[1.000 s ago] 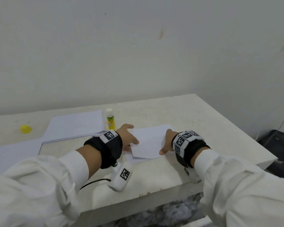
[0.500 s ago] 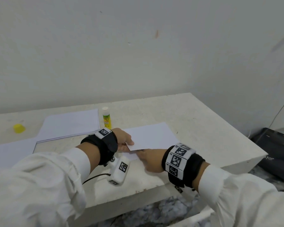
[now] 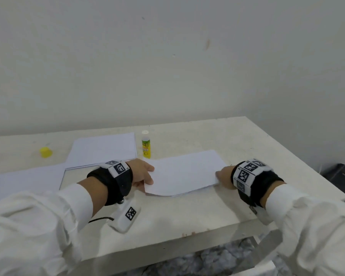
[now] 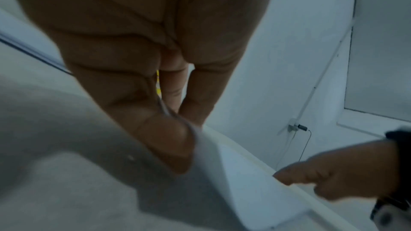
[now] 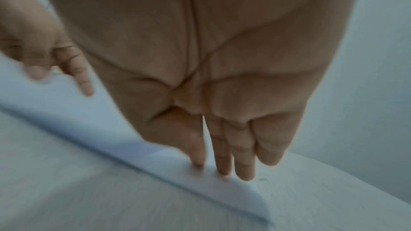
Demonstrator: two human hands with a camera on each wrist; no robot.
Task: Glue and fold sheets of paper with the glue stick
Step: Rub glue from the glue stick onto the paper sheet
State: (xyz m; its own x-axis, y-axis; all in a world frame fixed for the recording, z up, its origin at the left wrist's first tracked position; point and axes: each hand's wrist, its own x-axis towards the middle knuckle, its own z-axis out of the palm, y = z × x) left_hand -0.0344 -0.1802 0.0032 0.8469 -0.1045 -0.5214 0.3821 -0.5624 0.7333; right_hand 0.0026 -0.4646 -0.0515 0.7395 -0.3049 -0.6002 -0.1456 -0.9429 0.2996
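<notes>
A folded white sheet [image 3: 183,174] lies in the middle of the pale table [image 3: 187,212]. My left hand [image 3: 150,175] pinches the sheet's left edge; the left wrist view shows the thumb [image 4: 164,140] on one side of the paper [image 4: 255,182] and the fingers on the other. My right hand [image 3: 219,176] presses straight fingers [image 5: 222,161] onto the sheet's right end, at the near edge of the fold [image 5: 111,129]. Behind the sheet, the glue stick [image 3: 145,145] stands upright with its white tip bare. Its yellow cap [image 3: 45,152] sits far left.
A stack of white sheets [image 3: 102,150] lies behind my left wrist, and another sheet [image 3: 18,180] lies at the far left. The table's right and near edges are close. A dark object [image 3: 343,180] sits on the floor to the right.
My right hand slid to the right along the near edge of the folded sheet, from beside the left hand to its right end. The left hand kept its hold.
</notes>
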